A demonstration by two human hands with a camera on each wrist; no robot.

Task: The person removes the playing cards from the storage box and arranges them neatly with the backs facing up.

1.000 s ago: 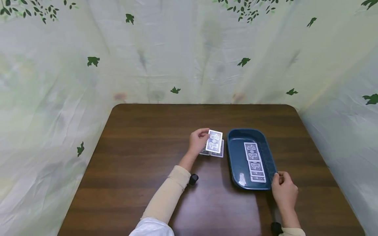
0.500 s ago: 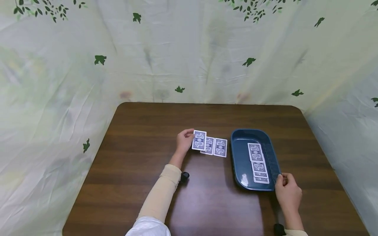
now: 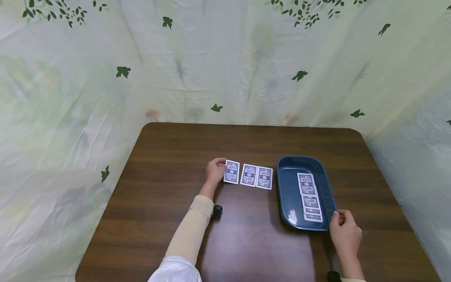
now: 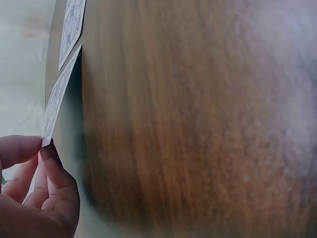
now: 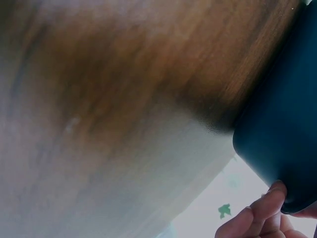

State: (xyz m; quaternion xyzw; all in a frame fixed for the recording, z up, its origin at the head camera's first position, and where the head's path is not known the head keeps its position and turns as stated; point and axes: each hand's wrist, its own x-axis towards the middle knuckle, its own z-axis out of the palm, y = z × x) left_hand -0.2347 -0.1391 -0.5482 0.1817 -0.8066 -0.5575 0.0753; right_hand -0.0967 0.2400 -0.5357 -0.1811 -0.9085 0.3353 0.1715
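My left hand [image 3: 215, 170] pinches a blue-backed playing card [image 3: 231, 171] by its left edge, between thumb and fingers. In the left wrist view that card [image 4: 60, 96] is tilted, one end close over the table. Just to its right, two more face-down cards lie side by side, a middle card [image 3: 249, 175] and a right card [image 3: 264, 178]. My right hand [image 3: 346, 232] grips the near right corner of a dark blue tray [image 3: 290, 196], thumb at the rim. Inside the tray, several face-down cards [image 3: 307, 184] overlap in a column.
Everything stands on a brown wooden table [image 3: 169, 203] with rounded far corners. A pale cloth [image 3: 197, 51] printed with green leaves hangs behind the table and along its sides.
My left hand has carried its card leftward, from over the two table cards to a spot left of them, and lowered it. My right hand keeps its grip on the tray.
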